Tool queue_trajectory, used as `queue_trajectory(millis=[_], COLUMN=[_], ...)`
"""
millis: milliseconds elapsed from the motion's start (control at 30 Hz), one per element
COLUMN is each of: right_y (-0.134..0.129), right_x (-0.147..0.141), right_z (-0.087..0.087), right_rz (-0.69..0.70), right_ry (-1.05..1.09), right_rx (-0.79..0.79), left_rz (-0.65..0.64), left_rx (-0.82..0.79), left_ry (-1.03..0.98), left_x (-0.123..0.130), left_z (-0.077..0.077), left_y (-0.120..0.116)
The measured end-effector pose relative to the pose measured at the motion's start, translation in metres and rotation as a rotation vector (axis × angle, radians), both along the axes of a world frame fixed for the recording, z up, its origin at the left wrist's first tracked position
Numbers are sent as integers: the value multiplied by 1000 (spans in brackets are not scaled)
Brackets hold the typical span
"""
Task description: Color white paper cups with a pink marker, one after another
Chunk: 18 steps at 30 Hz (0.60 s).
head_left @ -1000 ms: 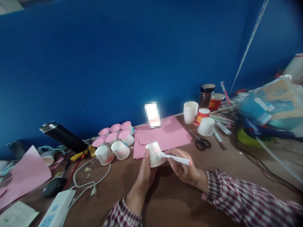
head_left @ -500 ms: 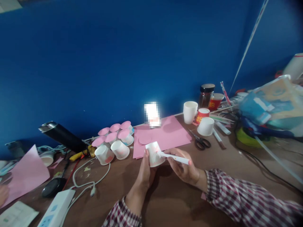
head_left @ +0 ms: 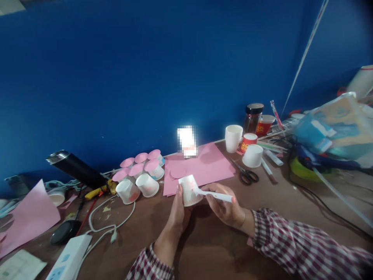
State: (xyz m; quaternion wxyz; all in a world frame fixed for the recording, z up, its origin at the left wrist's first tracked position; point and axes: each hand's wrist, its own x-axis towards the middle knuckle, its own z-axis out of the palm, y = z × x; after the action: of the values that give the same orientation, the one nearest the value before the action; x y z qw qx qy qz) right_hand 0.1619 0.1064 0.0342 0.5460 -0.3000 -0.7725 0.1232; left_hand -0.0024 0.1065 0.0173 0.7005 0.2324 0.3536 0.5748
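In front of me my left hand [head_left: 180, 210] is closed around a small white paper cup [head_left: 189, 189] with faint pink patches, held tilted above the brown table. My right hand [head_left: 224, 206] pinches a white pen-like tool [head_left: 217, 195] with a pinkish rear end. The tool's front end meets the right side of the cup; its exact tip is too blurred to make out. Just behind the cup lie pink paper sheets [head_left: 204, 165] with a pink paper disc [head_left: 178, 172] on them.
Left of the sheets stand two white cups [head_left: 147, 185] and several pink-topped cups [head_left: 136, 169]. Black scissors [head_left: 247, 176] and a white cup [head_left: 252, 156] are on the right. A power strip [head_left: 70, 256], a white cable [head_left: 113, 229] and a black flask [head_left: 77, 169] occupy the left.
Both hands, the cup and the white tool stay nearly in place. Another person's hand at the far left edge has left the picture. The view has shifted very slightly.
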Motion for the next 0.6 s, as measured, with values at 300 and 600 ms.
queue_trajectory(millis=[300,600], right_y=[0,0], right_x=[1,0], right_z=[1,-8], right_rz=[-3,14], right_ry=[29,177], right_rx=[-62,-242], left_rz=[-19,-50], left_rx=[19,38], left_ry=[14,-3], left_x=[0,0], left_z=[-1,0], left_y=[-1,-1])
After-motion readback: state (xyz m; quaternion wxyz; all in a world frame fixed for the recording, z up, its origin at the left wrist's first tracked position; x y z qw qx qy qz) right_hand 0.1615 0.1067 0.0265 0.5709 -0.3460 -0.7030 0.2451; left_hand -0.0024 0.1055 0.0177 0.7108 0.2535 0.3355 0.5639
